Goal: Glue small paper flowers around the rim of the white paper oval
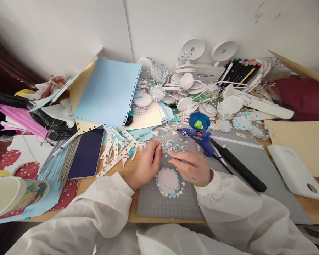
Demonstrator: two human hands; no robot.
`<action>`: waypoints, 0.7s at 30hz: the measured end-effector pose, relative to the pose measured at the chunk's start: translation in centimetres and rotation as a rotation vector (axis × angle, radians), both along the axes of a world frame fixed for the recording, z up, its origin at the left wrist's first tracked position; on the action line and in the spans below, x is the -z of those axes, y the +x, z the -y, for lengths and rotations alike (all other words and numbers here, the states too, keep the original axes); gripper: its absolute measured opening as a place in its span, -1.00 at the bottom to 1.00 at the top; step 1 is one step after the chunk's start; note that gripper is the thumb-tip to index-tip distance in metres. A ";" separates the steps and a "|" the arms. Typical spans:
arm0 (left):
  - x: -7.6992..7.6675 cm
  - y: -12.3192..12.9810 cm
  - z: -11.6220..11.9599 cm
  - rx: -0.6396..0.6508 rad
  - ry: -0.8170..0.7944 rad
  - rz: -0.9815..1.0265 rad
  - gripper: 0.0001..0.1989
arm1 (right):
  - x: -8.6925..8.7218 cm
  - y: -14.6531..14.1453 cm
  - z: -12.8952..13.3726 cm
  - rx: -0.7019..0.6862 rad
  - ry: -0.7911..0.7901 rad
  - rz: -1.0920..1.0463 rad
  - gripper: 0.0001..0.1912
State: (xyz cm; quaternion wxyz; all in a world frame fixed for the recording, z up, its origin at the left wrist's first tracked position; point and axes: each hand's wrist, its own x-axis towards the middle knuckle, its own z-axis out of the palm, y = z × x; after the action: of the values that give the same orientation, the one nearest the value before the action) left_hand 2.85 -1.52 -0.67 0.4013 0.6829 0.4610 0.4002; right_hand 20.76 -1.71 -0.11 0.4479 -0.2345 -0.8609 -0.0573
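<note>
My left hand [149,161] is closed, thumb and forefinger pinched together. Whatever it pinches is too small to make out. Close beside it, my right hand [192,166] grips slim teal tweezers [167,153], their tips pointing at the left fingertips. A bit of the tool also shows at the heel of that hand. Below both hands, a round white disc [168,181] edged with small blue, white and cream paper flowers lies on the grey cutting mat [154,209]. Loose paper flowers [172,144] are scattered just beyond the fingers.
Right of my hands lies a blue hot glue gun [195,134] with a black rod-like tool [241,170]. A phone [86,154], punched paper strips [119,150] and a cup [16,196] are at left. Decorated discs [157,93] and a blue punched sheet [108,92] crowd the back.
</note>
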 end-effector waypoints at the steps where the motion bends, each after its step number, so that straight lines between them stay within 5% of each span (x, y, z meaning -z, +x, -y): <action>1: 0.0 0.0 0.0 -0.008 0.005 -0.012 -0.80 | 0.0 0.0 0.0 0.014 0.021 0.019 -0.76; 12: -0.1 0.2 0.1 -0.048 0.012 -0.018 -0.80 | 0.4 -0.1 0.6 0.067 0.097 0.117 -0.79; 21: -1.0 -0.4 -0.1 0.164 -0.126 0.151 -0.76 | -0.3 -0.3 1.3 0.105 -0.055 -0.142 -0.69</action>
State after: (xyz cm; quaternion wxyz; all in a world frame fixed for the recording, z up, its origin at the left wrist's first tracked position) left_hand 2.43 -1.40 0.29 0.5085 0.6596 0.3963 0.3864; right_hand 20.50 -2.97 0.16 0.4976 -0.2950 -0.8147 -0.0400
